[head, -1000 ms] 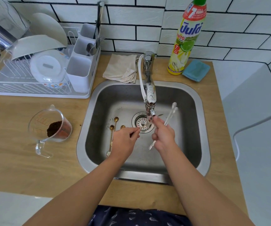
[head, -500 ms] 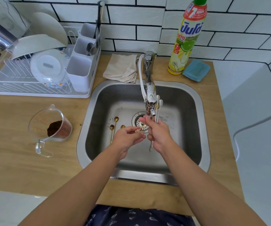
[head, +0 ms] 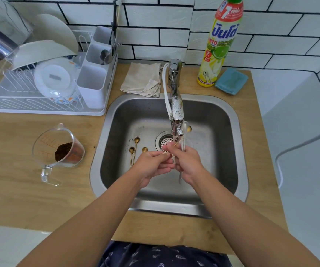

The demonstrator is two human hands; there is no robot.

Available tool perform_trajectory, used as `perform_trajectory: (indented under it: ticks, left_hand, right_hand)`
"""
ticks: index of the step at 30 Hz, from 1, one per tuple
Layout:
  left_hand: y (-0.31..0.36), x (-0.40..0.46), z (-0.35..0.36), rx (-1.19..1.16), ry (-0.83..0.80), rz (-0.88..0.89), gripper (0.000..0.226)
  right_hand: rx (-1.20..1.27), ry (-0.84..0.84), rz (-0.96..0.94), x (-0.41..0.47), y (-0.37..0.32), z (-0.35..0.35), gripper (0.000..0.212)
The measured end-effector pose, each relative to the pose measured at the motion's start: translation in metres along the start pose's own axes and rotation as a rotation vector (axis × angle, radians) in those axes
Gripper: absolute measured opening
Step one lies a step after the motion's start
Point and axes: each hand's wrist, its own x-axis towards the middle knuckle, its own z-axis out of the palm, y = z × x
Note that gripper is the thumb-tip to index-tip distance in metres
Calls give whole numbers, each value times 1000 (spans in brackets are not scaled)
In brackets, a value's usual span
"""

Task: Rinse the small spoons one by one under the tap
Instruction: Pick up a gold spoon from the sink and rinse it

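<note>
Stainless steel frames our work: the sink (head: 230,120) is sunk into a wooden counter (head: 20,189), and we hold both hands over its drain (head: 164,140), just below the tap (head: 176,112). Our left hand (head: 151,165) has its fingers curled, the tips pinching the end of a small gold spoon (head: 176,144) right at the spout. Our right hand (head: 189,162) meets it there and is wrapped round a bundle of pale-handled spoons (head: 183,145); their handle ends poke out below the palm, and a gold bowl shows beside the tap head. Whether water is running we cannot tell.

On the sink floor, left of the drain, lie three more gold spoons (head: 134,151), close together, with dark specks scattered near them.

A clear measuring jug (head: 59,151) stands on the counter left of the sink, a heap of dark brown grounds in its bottom. Behind it the white dish rack (head: 39,110) holds plates, a bowl and a lidded glass container, and its cutlery caddy (head: 95,81) has utensils in the rear sections.

Behind the sink rim lie a folded beige cloth (head: 141,79), a dish soap bottle (head: 220,41) and a blue sponge (head: 231,80). Between our hands and the right sink wall the basin floor is bare steel.
</note>
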Motion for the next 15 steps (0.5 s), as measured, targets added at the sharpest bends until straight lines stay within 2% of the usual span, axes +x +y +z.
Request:
perform_trajectory:
  ticks: [2,4,5,7,11,15]
  left_hand:
    - [-2,-3,-4,9,-7,-19,14]
    - [-2,-5,-6,14,-6,-27,18]
    - [-2,-6,-7,16,-6,-29,19]
    - [-2,-7,-7,14,-8,-28,21]
    - [-1,-6,-11,15,-8,-16,21]
    - [-3,-7,-14,23,2,-7,20]
  right_hand:
    - [103,83,-22,6,-10,-7,11]
    - [197,165,-45,17,-17,-14,29]
    - [203,173,-49,18,-17,-14,32]
    - [113,117,-44,12,-12,-10,12]
    - [-83,-30,-20,0,0,-3,17]
    - [120,190,-48,11,-21,-13,29]
